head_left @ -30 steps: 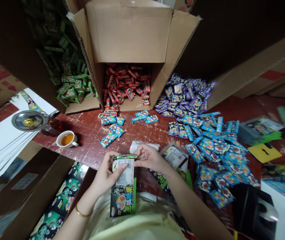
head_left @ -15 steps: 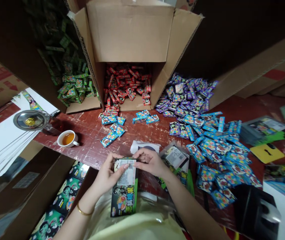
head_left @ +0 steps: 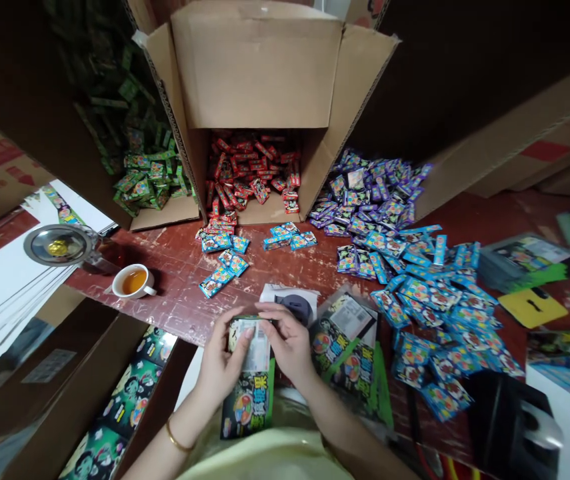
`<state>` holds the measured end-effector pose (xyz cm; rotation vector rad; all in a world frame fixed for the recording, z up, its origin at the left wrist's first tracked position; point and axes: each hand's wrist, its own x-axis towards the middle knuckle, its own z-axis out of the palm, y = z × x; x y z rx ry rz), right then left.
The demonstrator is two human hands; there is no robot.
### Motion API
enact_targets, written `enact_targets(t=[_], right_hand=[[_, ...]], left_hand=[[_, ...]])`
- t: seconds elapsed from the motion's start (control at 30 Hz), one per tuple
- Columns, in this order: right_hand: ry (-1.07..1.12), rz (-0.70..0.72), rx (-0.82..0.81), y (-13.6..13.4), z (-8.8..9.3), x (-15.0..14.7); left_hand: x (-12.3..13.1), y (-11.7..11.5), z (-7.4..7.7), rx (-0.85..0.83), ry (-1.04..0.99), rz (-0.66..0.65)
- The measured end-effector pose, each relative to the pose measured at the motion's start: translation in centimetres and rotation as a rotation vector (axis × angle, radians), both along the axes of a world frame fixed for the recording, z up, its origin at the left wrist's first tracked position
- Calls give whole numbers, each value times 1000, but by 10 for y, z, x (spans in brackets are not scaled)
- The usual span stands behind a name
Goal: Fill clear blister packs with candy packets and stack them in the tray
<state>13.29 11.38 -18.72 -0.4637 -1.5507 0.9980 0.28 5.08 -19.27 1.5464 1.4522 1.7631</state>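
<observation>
A flat black candy packet with a green edge and a pale printed label is held upright close to my body. My left hand grips its left side, thumb lying across the label. At the top right corner, my right hand pinches the edge with thumb and bent fingers. What lies behind the packet's top, under the fingers, is hidden. Similar packets in clear plastic lie just right of my right hand. A dark round object on white paper sits beyond my fingers.
Cartons at the back hold green sachets, red sachets and purple sachets. Blue sachets are heaped at right, near a black dispenser. A teacup and a glass teapot stand left.
My right hand has shifted left and turned inward, its thumb now pressing the packet's upper right edge. My left hand still holds the packet. The camera view has shifted slightly.
</observation>
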Motion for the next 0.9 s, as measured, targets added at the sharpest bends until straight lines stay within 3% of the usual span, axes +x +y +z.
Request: enact_targets(t=[0.1,0.2,0.3,0.4,0.5,0.67,0.9], right_hand=[[37,-69,-23,-1,3,-4],[-7,-66,-13,1,10,-2],[-112,22,46,7,19,6],[-144,118,-111,14,23,11],[-187,179,-280,22,25,11],[-269,254,-328,35,34,10],[-251,242,-318,35,29,27]], left_hand=[[-1,4,4,103,5,-20],[2,5,7,220,-132,-56],[0,2,11,149,-83,-75],[-5,0,18,34,4,-75],[-7,4,25,-46,-135,-85],[-3,14,31,-167,-338,-84],[-1,11,29,-48,-114,-41]])
